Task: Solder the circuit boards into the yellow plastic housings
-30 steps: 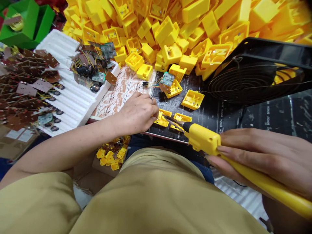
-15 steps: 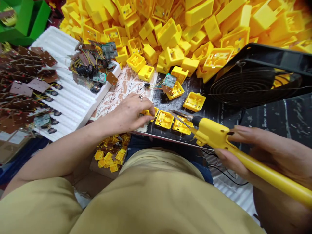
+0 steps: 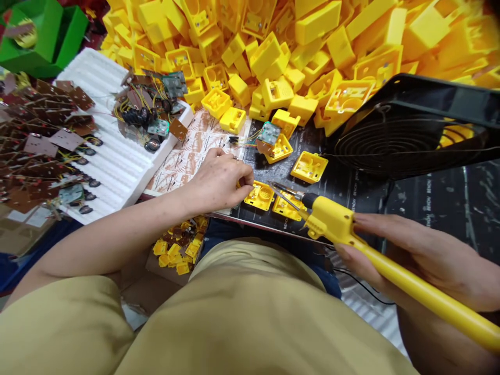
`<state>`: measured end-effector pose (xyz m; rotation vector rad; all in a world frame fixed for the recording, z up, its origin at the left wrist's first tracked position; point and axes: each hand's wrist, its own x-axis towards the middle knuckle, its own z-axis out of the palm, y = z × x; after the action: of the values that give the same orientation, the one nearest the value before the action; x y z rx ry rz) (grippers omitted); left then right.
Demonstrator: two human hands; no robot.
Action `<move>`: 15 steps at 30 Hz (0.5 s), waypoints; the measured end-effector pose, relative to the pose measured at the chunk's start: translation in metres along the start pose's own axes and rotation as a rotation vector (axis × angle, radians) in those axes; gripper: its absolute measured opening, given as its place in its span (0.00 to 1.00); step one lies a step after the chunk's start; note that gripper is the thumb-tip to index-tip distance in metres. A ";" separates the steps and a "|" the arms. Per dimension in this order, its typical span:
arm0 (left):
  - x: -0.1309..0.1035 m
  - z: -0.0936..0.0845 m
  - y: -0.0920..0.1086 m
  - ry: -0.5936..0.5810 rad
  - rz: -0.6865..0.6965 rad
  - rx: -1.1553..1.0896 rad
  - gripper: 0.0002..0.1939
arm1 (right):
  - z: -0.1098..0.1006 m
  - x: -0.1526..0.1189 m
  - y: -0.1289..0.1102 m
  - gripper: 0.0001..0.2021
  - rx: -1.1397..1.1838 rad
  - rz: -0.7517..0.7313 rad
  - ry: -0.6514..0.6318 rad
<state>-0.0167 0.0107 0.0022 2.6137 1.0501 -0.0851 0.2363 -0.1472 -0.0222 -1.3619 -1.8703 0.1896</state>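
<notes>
My right hand [image 3: 414, 255] is wrapped around a yellow soldering gun [image 3: 336, 219]. Its metal tip points left, over two small open yellow plastic housings, one in the middle [image 3: 259, 196] and one on the right [image 3: 288, 209]. My left hand [image 3: 222, 179] is closed at the left end of this row, with a sliver of another yellow housing [image 3: 238, 184] showing among its fingers; the rest of that piece is hidden. Just behind lies one more open housing [image 3: 310, 166]. A green circuit board with wires [image 3: 269, 133] leans on a yellow housing further back.
A big heap of yellow housings [image 3: 265, 57] fills the back. At right stands a black fan [image 3: 406, 130]. A white foam tray [image 3: 113, 172] at left carries brown boards [image 3: 39, 151] and wired speakers. Below the table edge, a box holds small yellow parts [image 3: 182, 250].
My left hand has shifted slightly right and its fingers have curled in more. The soldering gun has moved a little left and down, its tip still over the housings.
</notes>
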 end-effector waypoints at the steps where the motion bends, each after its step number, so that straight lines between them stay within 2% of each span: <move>1: 0.001 -0.001 0.000 -0.010 -0.003 0.008 0.10 | 0.001 0.003 -0.003 0.13 0.028 -0.043 -0.007; 3: 0.002 -0.002 0.001 -0.025 -0.003 0.023 0.09 | 0.003 0.008 -0.006 0.08 0.074 -0.107 -0.026; 6: 0.005 -0.005 0.002 -0.049 -0.002 0.046 0.10 | 0.006 0.011 -0.009 0.02 0.058 -0.121 -0.067; 9: 0.009 -0.008 0.005 -0.090 -0.012 0.061 0.09 | 0.008 0.016 -0.011 0.04 0.008 -0.169 -0.125; 12: 0.012 -0.013 0.009 -0.133 -0.032 0.062 0.08 | 0.006 0.027 -0.016 0.07 0.001 -0.289 -0.104; 15: 0.014 -0.016 0.012 -0.173 -0.047 0.063 0.07 | 0.000 0.033 -0.020 0.10 0.008 -0.326 -0.116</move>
<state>0.0011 0.0171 0.0181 2.5818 1.0635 -0.3536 0.2183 -0.1274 0.0051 -1.0402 -2.1551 0.1102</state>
